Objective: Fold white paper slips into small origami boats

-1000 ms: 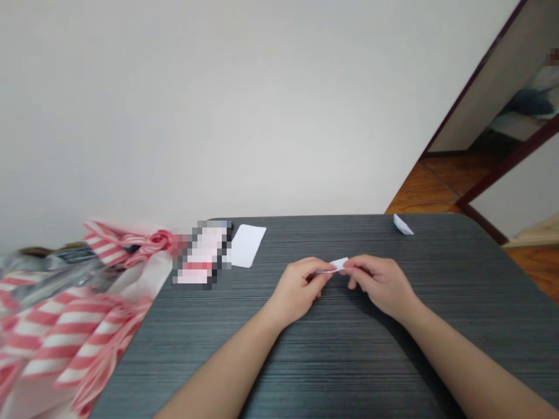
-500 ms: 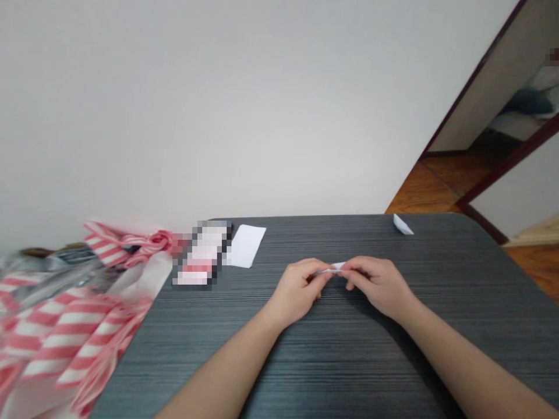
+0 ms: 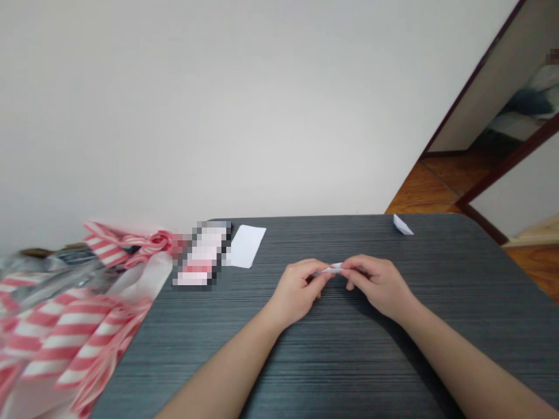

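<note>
Far left, a pink-and-white striped plastic bag (image 3: pixel 65 337) heaps against the edge of your dark grey table (image 3: pixel 349 366). Just right of it, on the table, sits an item too blurred to name (image 3: pixel 201 256), with a white paper sheet (image 3: pixel 246 246) lying just beside it. Your left hand (image 3: pixel 299 291) and your right hand (image 3: pixel 378 285) meet over the table's middle, fingers curled inward and pressed together, pinching a narrow folded white paper strip (image 3: pixel 334 268) between them. Your fingers hide much of it, so its exact folds can't be told. Paper this thin should weigh almost nothing and bend easily; it will likely crease under light pressure and may spring open if released. Take hold near its ends, between thumb and finger pads. Beyond your hands, at the table's far edge, rests a small folded white paper piece (image 3: pixel 402 226). Further right, a wooden floor (image 3: pixel 437 189) shows.
</note>
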A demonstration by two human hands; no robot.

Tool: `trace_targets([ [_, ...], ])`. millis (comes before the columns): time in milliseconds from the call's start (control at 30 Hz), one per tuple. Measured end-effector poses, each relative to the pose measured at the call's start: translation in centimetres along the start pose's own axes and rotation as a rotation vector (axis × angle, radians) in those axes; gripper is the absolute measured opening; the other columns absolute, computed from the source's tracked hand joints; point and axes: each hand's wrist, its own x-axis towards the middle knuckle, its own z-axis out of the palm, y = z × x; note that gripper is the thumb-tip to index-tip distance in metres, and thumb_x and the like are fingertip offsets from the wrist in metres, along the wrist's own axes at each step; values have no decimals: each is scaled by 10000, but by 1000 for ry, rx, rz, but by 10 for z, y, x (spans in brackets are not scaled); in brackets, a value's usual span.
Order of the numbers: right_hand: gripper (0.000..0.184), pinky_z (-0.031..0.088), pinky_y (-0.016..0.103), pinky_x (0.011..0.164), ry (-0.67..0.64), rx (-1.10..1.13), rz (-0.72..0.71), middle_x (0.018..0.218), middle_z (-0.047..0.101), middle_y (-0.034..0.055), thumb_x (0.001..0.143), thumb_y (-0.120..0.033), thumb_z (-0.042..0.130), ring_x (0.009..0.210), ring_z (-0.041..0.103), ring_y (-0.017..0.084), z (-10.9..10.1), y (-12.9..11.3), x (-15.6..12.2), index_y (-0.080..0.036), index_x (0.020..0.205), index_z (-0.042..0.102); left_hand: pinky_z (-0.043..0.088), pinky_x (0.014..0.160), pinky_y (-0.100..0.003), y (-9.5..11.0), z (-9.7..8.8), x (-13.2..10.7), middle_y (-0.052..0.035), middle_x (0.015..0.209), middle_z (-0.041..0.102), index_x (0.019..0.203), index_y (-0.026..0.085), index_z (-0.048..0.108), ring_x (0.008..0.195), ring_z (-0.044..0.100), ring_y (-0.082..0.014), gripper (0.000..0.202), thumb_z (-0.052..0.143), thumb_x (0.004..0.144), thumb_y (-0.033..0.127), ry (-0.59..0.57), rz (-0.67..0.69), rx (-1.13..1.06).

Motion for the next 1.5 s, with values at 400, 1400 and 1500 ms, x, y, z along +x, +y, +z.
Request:
trace_targets([
  [400,143,470,263,666,31,-13,-9,674,686,-14,926,-216,582,644,646,155,-1,0,1,-213,810,666,423,533,-184,-3,1,0,-15,754,638,937,173,740,576,546,-89,253,548,942,338,0,24,18],
  [1400,143,507,290,656,98,-8,-13,738,677,26,914,-204,547,660,652,171,0,2,1,-211,786,610,421,503,-188,-5,2,-1,1,665,621,896,165,720,533,539,-96,259,576,909,380,24,-34,-42],
  [1500,141,524,272,581,94,192,94,797,708,20,877,-269,619,591,663,159,5,8,-1,-212,1003,588,424,495,-189,-5,3,-1,7,641,612,903,156,715,513,538,-93,239,588,896,358,48,-56,-80],
])
